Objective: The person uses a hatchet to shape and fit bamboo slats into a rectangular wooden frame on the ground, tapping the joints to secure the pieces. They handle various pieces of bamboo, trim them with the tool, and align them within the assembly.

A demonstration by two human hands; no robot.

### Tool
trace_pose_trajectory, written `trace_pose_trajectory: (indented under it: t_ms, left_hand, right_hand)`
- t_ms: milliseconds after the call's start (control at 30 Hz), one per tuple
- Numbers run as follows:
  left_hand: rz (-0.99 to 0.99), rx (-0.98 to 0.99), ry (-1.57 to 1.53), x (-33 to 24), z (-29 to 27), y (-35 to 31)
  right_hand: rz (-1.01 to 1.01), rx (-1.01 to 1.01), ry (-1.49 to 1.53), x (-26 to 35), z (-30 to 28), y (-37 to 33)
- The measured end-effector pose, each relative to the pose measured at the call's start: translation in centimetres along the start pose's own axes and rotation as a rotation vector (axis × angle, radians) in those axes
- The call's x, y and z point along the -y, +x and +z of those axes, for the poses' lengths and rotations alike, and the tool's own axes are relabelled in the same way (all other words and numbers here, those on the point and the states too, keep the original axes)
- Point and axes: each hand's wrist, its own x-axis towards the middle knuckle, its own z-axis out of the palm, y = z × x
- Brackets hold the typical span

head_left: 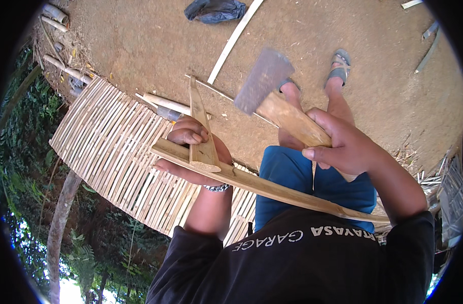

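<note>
My left hand (191, 136) is closed around a short, pointed piece of split bamboo (200, 139), its narrow end up. A long split bamboo strip (272, 189) crosses the same hand, lying over the palm under the short piece, and its far end runs right across my lap. In my right hand (345, 144) is a hatchet, gripped by its thick wooden handle (292, 120). The broad, dark blade (262, 81), slightly blurred, hangs in the air to the right of the short bamboo piece, apart from it.
A slatted bamboo bench (115, 147) stretches along the left. On the dirt ground lie a pale bamboo strip (235, 40), a black plastic bag (215, 10) and several bamboo pieces (173, 105). A tree trunk (59, 233) stands beyond the bench. Bamboo scraps are piled at right.
</note>
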Motion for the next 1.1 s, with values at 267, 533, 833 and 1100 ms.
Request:
trace_pose_trajectory:
  t_ms: [267, 533, 833, 1100]
  left_hand:
    - [-0.010, -0.008, -0.026, 0.2, 0.3, 0.1]
    - [-0.027, -0.105, 0.029, 0.0, 0.9, -0.2]
    - [-0.032, -0.089, -0.017, 0.2, 0.2, -0.4]
    - [-0.044, -0.138, 0.080, 0.5, -0.3, -1.2]
  right_hand:
    - [-0.416, -0.053, -0.555, 2.3, -2.3, -2.1]
    - [-0.404, -0.017, -0.710, 6.1, -2.3, -3.2]
    - [-0.223, -0.125, -0.411, 8.9, -1.3, -3.2]
    - [-0.227, -0.189, -0.520, 8.8, -3.2, -3.5]
